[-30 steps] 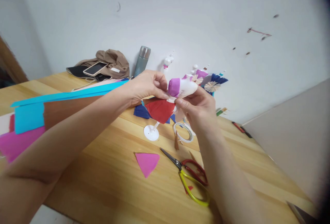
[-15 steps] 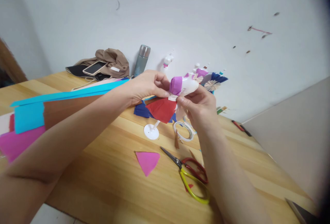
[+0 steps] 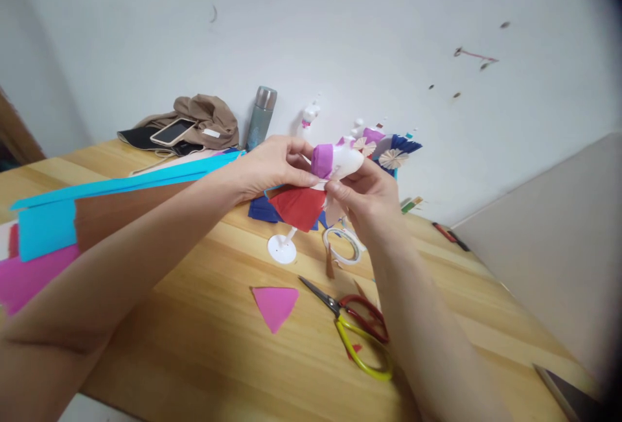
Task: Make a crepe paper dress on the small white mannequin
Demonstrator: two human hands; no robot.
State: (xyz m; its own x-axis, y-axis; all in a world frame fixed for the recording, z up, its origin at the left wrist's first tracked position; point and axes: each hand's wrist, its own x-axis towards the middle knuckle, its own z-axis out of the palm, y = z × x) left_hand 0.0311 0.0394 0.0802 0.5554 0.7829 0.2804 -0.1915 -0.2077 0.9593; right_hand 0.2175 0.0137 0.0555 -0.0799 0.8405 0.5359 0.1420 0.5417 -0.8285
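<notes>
Both hands are at the waist of a small white dress form [image 3: 345, 161] on a stand with a round base [image 3: 282, 249]. Purple paper [image 3: 321, 161] wraps its chest, and a red paper skirt piece [image 3: 299, 208] hangs below. My left hand [image 3: 279, 161] pinches the waist edge between thumb and fingers. Opposite it, my right hand [image 3: 367, 190] has its fingers behind the form and its thumb pressed on the white strip at the waist. Pale paper hangs beside the red piece under my right thumb.
Scissors [image 3: 340, 318], a pink paper wedge [image 3: 275, 308] and a tape roll [image 3: 343, 245] lie in front. Blue paper [image 3: 48, 231] and brown paper [image 3: 121, 211] sheets lie left. Behind stand a thermos [image 3: 261, 117] and a decorated figure [image 3: 393, 156], near a phone [image 3: 172, 131] on brown cloth.
The whole view has shifted slightly. My left thumb has slid a little right along the waist strip; both hands keep their hold on the dress form.
</notes>
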